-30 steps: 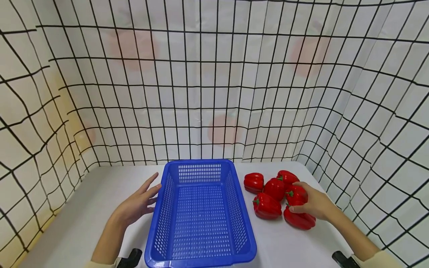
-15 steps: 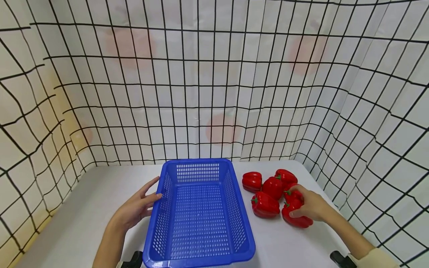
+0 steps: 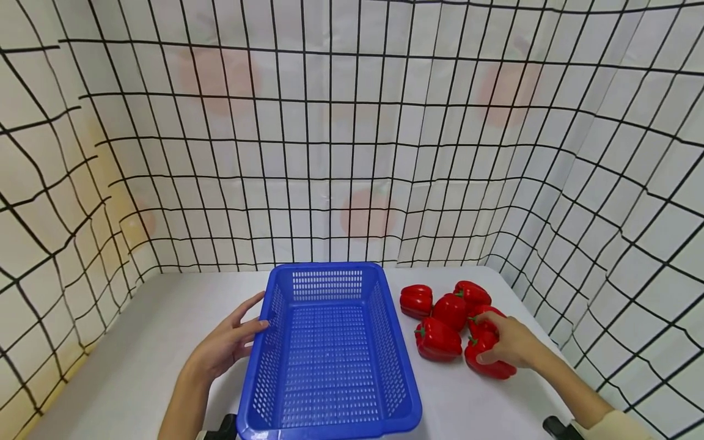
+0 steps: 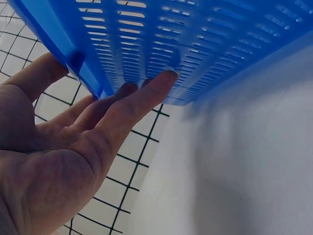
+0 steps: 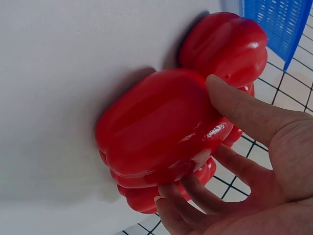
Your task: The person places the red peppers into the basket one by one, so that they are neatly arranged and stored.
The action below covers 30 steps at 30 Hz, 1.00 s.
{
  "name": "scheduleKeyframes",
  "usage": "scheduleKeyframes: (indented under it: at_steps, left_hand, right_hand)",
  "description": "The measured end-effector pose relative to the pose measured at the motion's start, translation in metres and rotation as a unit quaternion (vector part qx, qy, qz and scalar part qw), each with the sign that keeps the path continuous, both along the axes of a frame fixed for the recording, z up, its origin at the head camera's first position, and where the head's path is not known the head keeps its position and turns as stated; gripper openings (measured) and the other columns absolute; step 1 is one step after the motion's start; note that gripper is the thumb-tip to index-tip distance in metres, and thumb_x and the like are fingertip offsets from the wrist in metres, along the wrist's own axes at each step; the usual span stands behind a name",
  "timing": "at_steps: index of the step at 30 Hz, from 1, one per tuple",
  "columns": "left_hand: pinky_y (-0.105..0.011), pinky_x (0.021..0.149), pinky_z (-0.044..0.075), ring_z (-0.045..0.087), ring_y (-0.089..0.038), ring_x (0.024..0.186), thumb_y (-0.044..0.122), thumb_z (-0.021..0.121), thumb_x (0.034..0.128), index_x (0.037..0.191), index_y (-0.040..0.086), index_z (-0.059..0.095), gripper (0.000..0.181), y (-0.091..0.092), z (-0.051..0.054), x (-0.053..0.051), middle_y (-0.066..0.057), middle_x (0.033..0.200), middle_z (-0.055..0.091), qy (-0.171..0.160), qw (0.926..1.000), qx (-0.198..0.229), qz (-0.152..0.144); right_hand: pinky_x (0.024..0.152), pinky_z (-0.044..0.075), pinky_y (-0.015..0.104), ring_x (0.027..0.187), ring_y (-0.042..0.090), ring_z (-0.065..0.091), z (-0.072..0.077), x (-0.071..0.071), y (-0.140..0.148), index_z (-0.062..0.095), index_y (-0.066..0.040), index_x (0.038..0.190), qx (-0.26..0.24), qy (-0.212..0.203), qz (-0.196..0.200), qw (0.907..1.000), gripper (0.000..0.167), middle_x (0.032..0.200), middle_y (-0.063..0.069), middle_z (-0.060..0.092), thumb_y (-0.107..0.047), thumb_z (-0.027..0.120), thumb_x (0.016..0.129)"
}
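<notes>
While the blue rectangular plastic basket (image 3: 330, 429) with perforated walls stands directly before us on the flat white bench (image 3: 137, 360), the left hand (image 3: 217, 348) holds its left rim lightly: the thumb lies over the rim, and the other fingers, nearly straight, rest along the outer wall. This support seems useful to us, and it should be gentle, so that the basket does not tilt.

On the other side, apart from the basket, the right hand (image 3: 517, 342) has its fingers curved around the nearest glossy red bell pepper (image 5: 151, 127), which lies on the bench. The thumb touches its side facing the basket; how firm the hold is, we cannot tell. For a good grip, we would bring the fingers below the widest part, because the skin looks smooth and could slip. The index finger reaches over a second red bell pepper (image 3: 484, 330) just behind, so we should take care not to pull this neighbour along; raising straight up is, in our judgement, safer than dragging.

Farther away, four more red bell peppers (image 3: 452, 311) lie close together. Behind the bench, we see a black square-mesh net (image 3: 330, 143) before a white wall (image 3: 341, 162).
</notes>
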<state>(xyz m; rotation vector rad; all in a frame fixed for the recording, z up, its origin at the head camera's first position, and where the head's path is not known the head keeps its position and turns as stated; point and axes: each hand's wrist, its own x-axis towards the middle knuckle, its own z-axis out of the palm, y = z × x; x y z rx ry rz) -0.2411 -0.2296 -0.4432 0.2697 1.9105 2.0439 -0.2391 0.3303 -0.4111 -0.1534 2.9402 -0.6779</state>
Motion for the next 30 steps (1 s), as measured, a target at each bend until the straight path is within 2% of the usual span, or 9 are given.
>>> scheduleKeyframes:
  at_steps: [10, 14, 22, 30]
  left_hand:
    - [-0.048, 0.096, 0.058, 0.059, -0.042, 0.129, 0.019, 0.056, 0.1038, 0.164, 0.025, 0.009, 0.077, -0.001, -0.003, -0.001, -0.032, 0.151, 0.044, 0.003, 1.0, 0.003, -0.002]
    - [-0.047, 0.095, 0.058, 0.06, -0.042, 0.128, 0.018, 0.057, 0.1035, 0.164, 0.025, 0.01, 0.077, 0.0, -0.005, -0.002, -0.032, 0.151, 0.045, 0.003, 1.0, 0.006, 0.005]
    - [-0.047, 0.093, 0.059, 0.066, -0.038, 0.12, 0.019, 0.061, 0.1016, 0.163, 0.027, 0.015, 0.077, 0.001, -0.009, -0.003, -0.032, 0.147, 0.049, 0.0, 0.9995, -0.007, 0.029]
    - [-0.049, 0.094, 0.058, 0.064, -0.04, 0.124, 0.021, 0.064, 0.0994, 0.163, 0.032, 0.016, 0.08, 0.003, -0.008, -0.002, -0.028, 0.149, 0.049, -0.004, 0.9988, -0.017, 0.045]
  right_hand:
    - [0.069, 0.063, 0.047, 0.103, 0.038, 0.059, 0.0, 0.003, -0.002, 0.062, 0.0, 0.122, 0.002, -0.006, -0.003, 1.0, 0.066, 0.111, 0.018, 0.064, -0.019, 0.092, 0.066]
    - [0.068, 0.063, 0.046, 0.103, 0.038, 0.059, 0.004, 0.002, -0.002, 0.062, 0.001, 0.124, 0.003, -0.004, 0.003, 1.0, 0.068, 0.111, 0.018, 0.064, -0.02, 0.092, 0.066]
    - [0.068, 0.063, 0.046, 0.107, 0.045, 0.055, 0.018, -0.001, -0.007, 0.062, 0.004, 0.128, 0.01, -0.004, 0.014, 0.9998, 0.076, 0.114, 0.025, 0.057, -0.021, 0.093, 0.064]
    - [0.067, 0.063, 0.044, 0.105, 0.046, 0.054, 0.039, 0.001, -0.018, 0.063, 0.006, 0.124, 0.017, -0.008, 0.008, 0.9998, 0.07, 0.11, 0.026, 0.054, -0.021, 0.091, 0.066]
